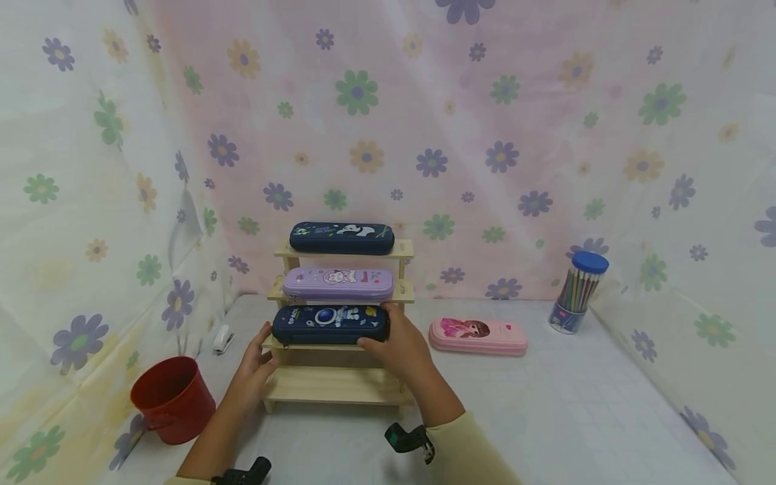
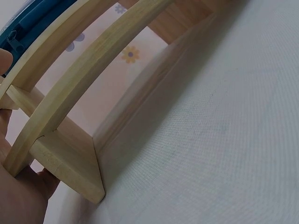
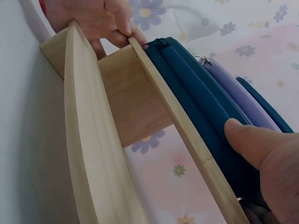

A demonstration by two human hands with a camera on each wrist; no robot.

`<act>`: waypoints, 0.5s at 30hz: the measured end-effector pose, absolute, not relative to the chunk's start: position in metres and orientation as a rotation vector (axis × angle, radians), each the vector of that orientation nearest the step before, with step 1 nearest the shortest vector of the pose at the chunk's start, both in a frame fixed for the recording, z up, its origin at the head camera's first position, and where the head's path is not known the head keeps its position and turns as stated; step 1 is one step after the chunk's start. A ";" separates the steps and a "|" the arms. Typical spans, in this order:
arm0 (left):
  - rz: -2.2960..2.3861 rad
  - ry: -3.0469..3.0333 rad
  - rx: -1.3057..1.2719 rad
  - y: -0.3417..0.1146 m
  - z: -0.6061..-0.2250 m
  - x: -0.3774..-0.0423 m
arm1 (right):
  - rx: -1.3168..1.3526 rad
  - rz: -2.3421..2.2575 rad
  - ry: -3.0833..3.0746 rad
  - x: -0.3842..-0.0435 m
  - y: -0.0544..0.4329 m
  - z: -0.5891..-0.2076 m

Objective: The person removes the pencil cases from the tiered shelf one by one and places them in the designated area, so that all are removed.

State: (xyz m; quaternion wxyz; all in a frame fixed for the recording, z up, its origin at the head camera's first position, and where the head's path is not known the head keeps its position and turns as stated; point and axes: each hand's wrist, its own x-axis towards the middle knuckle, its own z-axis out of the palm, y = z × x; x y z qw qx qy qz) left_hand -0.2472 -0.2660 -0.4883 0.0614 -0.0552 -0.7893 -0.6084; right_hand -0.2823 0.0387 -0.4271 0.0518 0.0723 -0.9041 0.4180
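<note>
A navy pencil case (image 1: 330, 325) with a space print lies on the third tier down of a wooden stepped rack (image 1: 339, 385). My right hand (image 1: 407, 340) grips its right end, the thumb (image 3: 247, 140) across its front face and the fingers mostly hidden behind. At the rack's left end, my left hand (image 1: 251, 367) holds the wooden side, its fingertips close to the case's left end. On the tier above sits a lilac pencil case (image 1: 338, 283). A dark panda-print pencil case (image 1: 342, 238) rests on the top tier.
To the right, a pink pencil case (image 1: 477, 337) lies on the white table. Behind it stands a blue-lidded tub of colored pencils (image 1: 572, 296). A red bucket (image 1: 176, 401) is by my left forearm, with a small white stapler (image 1: 223, 339) beyond it. Flowered cloth surrounds the table.
</note>
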 end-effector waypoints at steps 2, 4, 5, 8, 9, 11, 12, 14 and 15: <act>-1.840 -2.390 -0.164 -0.266 -0.489 -0.247 | 0.209 1.264 -2.746 -0.281 0.038 -0.426; -1.843 -2.393 -0.152 -0.266 -0.489 -0.247 | 0.202 1.254 -2.744 -0.281 0.038 -0.425; -1.844 -2.396 -0.145 -0.266 -0.489 -0.247 | 0.198 1.252 -2.742 -0.280 0.038 -0.425; -1.843 -2.406 -0.130 -0.266 -0.490 -0.246 | 0.193 1.239 -2.740 -0.281 0.038 -0.426; -1.848 -2.406 -0.127 -0.266 -0.489 -0.247 | 0.189 1.236 -2.742 -0.281 0.038 -0.426; -1.847 -2.413 -0.127 -0.267 -0.490 -0.247 | 0.187 1.230 -2.742 -0.282 0.038 -0.427; -1.848 -2.412 -0.128 -0.267 -0.489 -0.247 | 0.189 1.223 -2.745 -0.282 0.039 -0.428; -1.848 -2.414 -0.129 -0.267 -0.490 -0.248 | 0.198 1.210 -2.747 -0.282 0.039 -0.429; -1.852 -2.413 -0.128 -0.267 -0.489 -0.248 | 0.204 1.204 -2.749 -0.282 0.040 -0.429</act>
